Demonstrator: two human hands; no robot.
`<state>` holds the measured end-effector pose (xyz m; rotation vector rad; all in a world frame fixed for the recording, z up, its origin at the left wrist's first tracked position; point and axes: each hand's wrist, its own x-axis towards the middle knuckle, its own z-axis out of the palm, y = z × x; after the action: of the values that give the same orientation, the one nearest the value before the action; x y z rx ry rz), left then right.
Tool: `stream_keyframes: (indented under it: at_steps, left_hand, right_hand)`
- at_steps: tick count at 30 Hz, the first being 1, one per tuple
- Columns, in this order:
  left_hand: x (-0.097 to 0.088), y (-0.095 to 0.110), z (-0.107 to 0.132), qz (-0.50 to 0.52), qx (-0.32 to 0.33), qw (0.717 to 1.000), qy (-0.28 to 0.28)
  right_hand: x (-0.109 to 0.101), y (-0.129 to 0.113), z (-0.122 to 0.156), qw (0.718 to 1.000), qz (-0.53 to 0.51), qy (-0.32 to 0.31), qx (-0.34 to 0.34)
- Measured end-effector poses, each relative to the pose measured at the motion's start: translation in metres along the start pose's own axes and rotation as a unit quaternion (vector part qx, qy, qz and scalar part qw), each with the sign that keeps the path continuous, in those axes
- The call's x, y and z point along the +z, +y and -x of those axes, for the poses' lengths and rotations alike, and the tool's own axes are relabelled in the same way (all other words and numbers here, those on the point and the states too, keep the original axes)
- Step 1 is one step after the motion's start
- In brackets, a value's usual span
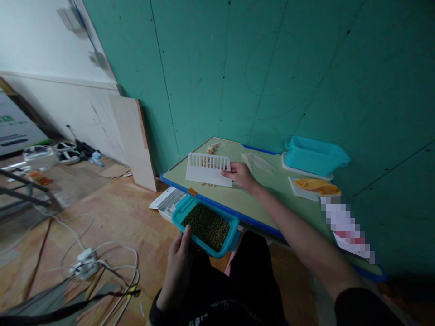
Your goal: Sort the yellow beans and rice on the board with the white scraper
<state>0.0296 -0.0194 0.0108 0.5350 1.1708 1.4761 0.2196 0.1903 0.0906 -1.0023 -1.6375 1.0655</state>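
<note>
We count two hands, the left hand (181,248) at lower centre and the right hand (240,175) at centre; two tubs, a bean tub (234,233) at lower centre and a second tub (314,156) right of centre; one scraper (208,175) and one table (234,199) at centre; one cloth (314,184) at right; one board (133,140) at left. The beans (205,224) we cannot number.

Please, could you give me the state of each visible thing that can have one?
Left hand: gripping teal tub
Teal tub: open, holding green and tan beans
Right hand: gripping white slotted plate
White slotted plate: held; contact with table unclear
Loose tan pieces: scattered on table
White grains: spread on table
Teal box: resting on white base
White cable cluster: lying on floor
</note>
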Motion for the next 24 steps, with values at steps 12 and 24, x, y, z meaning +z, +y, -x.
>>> stream_keyframes:
  at_steps: [12, 24]
  left_hand:
    - [-0.006, -0.003, -0.007, 0.022, 0.008, 1.0, -0.003]
    - [-0.008, -0.009, -0.017, 0.045, 0.017, 0.999, -0.008]
  right_hand:
    - [0.004, -0.007, 0.01, 0.999, -0.024, -0.026, 0.024]
    - [-0.004, -0.014, 0.03, 0.981, 0.173, -0.071, -0.052]
